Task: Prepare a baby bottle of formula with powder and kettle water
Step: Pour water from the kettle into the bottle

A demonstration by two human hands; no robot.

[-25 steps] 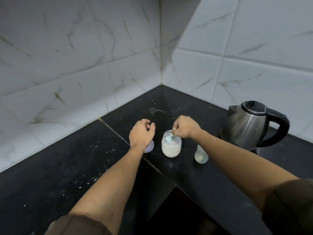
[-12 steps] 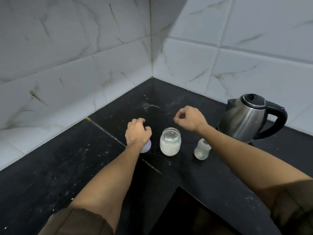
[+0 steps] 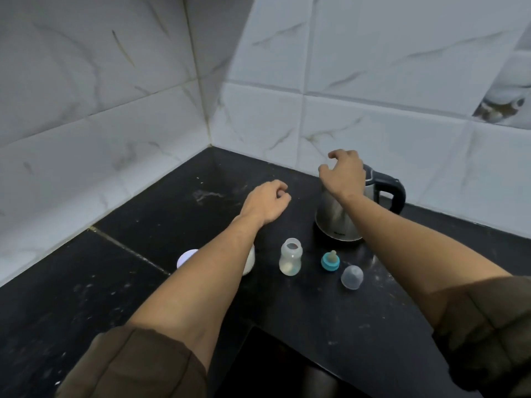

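So the small clear plastic baby bottle [image 3: 290,260] is standing upright and uncapped on the black stone desk [image 3: 330,317], with a bit of pale powder sitting at the bottom. Just right of it there's the teal screw ring with its beige teat [image 3: 330,262] pointing up, and next to that the clear dome cap [image 3: 352,277] lying on the desk. Left of the bottle, the glass jar of white powder [image 3: 249,261] is mostly hidden behind the left forearm, and its round pale lilac lid [image 3: 185,258] is resting just beyond that. The stainless steel kettle with the black handle [image 3: 339,216] stands behind the bottle, near the white marble-look tiled wall [image 3: 373,116]. The right hand [image 3: 343,175] is up over the kettle top, fingers spread and curled, holding nothing. The left hand [image 3: 265,203] hovers above the desk, fingers loosely curled in, also empty.
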